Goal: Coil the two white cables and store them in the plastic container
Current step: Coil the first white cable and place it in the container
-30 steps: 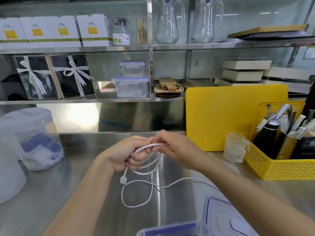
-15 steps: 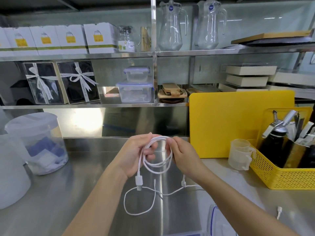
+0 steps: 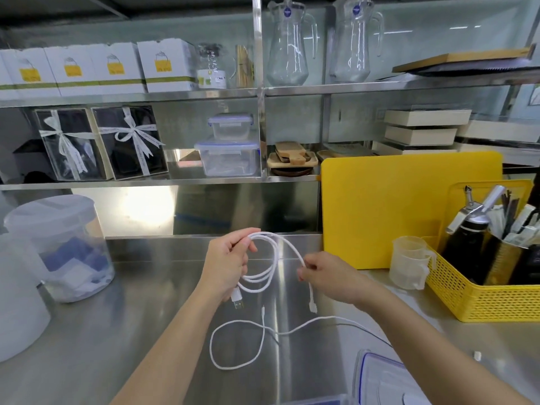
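Observation:
My left hand (image 3: 226,266) grips the top of a looped white cable (image 3: 270,267) held above the steel counter; its USB plug (image 3: 237,301) hangs below my palm. My right hand (image 3: 324,277) pinches the same cable's free end, whose small connector (image 3: 313,307) dangles under my fingers. A second white cable (image 3: 233,366) lies loose on the counter in an open loop, trailing right under my right forearm. The plastic container's clear lid with blue trim (image 3: 377,378) lies at the bottom right; the container's rim (image 3: 306,402) just shows at the bottom edge.
A lidded clear tub (image 3: 62,247) stands at the left. A yellow cutting board (image 3: 409,206), clear measuring cups (image 3: 409,264) and a yellow basket of tools (image 3: 482,299) fill the right. Shelves behind hold boxes, containers and glass jugs. A small white piece (image 3: 477,355) lies right.
My hands have moved apart, opening the coil wider. My right hand slid down to the cable's end, which now hangs free. The view tilted up slightly.

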The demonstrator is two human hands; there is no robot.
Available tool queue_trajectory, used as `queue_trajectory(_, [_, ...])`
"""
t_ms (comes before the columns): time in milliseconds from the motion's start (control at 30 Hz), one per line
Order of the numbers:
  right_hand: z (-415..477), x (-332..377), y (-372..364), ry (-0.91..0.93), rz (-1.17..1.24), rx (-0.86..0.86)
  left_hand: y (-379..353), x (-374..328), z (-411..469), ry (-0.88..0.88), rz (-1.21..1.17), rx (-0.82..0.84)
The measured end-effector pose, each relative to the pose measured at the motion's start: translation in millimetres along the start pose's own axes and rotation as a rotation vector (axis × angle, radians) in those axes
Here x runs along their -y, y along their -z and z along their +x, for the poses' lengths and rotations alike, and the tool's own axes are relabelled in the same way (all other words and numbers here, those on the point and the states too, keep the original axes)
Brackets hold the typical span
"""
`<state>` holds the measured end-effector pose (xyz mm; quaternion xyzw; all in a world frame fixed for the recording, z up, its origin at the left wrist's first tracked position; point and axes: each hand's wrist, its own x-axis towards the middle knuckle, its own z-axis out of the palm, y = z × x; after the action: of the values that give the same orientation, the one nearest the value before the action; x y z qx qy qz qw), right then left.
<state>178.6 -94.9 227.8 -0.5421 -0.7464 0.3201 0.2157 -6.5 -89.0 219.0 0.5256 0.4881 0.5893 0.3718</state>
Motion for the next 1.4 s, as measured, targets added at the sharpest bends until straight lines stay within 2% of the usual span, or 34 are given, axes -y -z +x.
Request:
queue_trajectory(67, [-6.7,-0.7,5.3,-0.005,0.077,0.184,-0.6,7.1,0.8,-0.011,0.049,-0.011])
queue_trajectory(167, [-15.1,7.4,10.5,0.097,0.477,0.338,-4.1,16.5,-0.1,-0.011,0.07,-0.017])
queue_trajectory(233, [-16.9,16.7,14.0,0.182,0.757,0.279,-5.8,20.6,-0.6,-0.028,0.113,-0.005])
queue_trajectory(300, [-13.4,23.1,15.7,0.247,0.859,0.142,-9.1,20.3,-3.3,-0.078,0.179,0.026])
queue_trajectory(367, [-7.6,25.0,12.0,0.303,0.815,0.013,-13.3,17.0,-6.9,-0.134,0.229,0.056])
queue_trajectory(433, [-2.7,24.1,4.0,0.352,0.662,-0.11,-15.8,14.9,-9.7,-0.153,0.246,0.073])
queue_trajectory(533, [0.6,20.2,-5.9,0.39,0.496,-0.228,-14.7,17.5,-12.0,-0.115,0.232,0.062])
queue_trajectory(633, [0.3,16.0,-9.2,0.411,0.525,-0.272,-12.0,19.8,-11.5,-0.047,0.175,0.009])
queue_trajectory(767, [1.6,12.2,-14.5,0.394,0.58,-0.342,-14.2,15.5,-12.2,-0.044,0.146,0.003])
queue_trajectory(967, [4.9,1.9,-25.0,0.244,0.241,-0.327,-15.8,13.5,-15.0,0.04,0.025,-0.016])
queue_trajectory(1133, [5.4,-5.2,-33.1,0.153,0.41,-0.294,-24.4,8.0,-23.5,0.11,-0.114,0.044])
queue_trajectory(1267, [3.1,-7.0,-38.9,0.219,0.617,-0.178,-35.0,0.5,-29.6,0.096,-0.135,0.148])
queue_trajectory(1333, [1.5,-9.5,-41.1,0.243,0.686,-0.182,-37.8,-4.0,-31.8,0.098,-0.14,0.163])
queue_trajectory(1400, [1.2,-14.0,-42.3,0.255,0.654,-0.213,-36.6,-6.9,-31.4,0.09,-0.139,0.155])
